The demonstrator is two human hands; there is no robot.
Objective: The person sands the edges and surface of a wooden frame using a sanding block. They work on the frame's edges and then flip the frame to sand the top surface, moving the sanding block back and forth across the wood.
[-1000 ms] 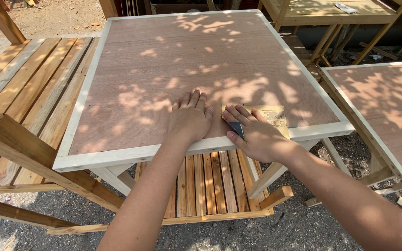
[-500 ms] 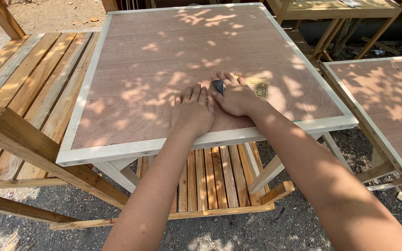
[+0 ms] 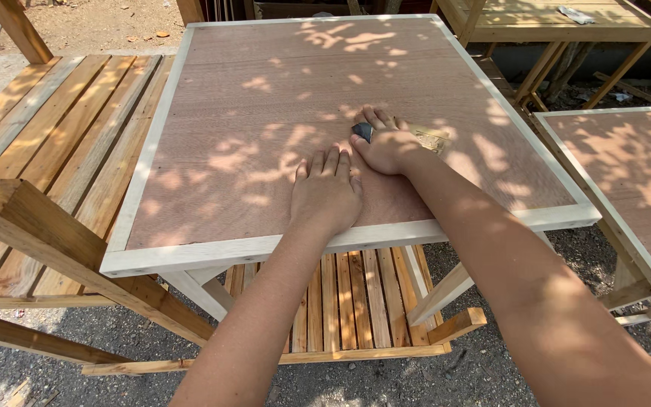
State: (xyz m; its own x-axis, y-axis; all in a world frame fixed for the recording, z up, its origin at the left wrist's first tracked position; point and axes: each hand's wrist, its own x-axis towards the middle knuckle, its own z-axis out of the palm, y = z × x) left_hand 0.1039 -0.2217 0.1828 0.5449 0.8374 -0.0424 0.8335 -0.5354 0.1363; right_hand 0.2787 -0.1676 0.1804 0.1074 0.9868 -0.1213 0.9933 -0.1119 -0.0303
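Observation:
A square table with a reddish plywood top (image 3: 265, 90) and a pale wooden frame (image 3: 265, 247) stands in front of me. My left hand (image 3: 325, 192) lies flat on the top near the front edge, fingers together, holding nothing. My right hand (image 3: 387, 143) presses a piece of tan sandpaper (image 3: 431, 139) wrapped on a dark block (image 3: 362, 132) against the plywood, just beyond and to the right of the left hand.
A slatted wooden platform (image 3: 47, 143) adjoins the table on the left, with a thick beam (image 3: 62, 249) in front. A second plywood-topped table (image 3: 634, 181) stands to the right. Another slatted shelf (image 3: 348, 301) lies under the table, on gravel ground.
My right hand has pushed the sandpaper block away from the front edge toward the middle of the top. The left hand stayed flat, shifting slightly forward.

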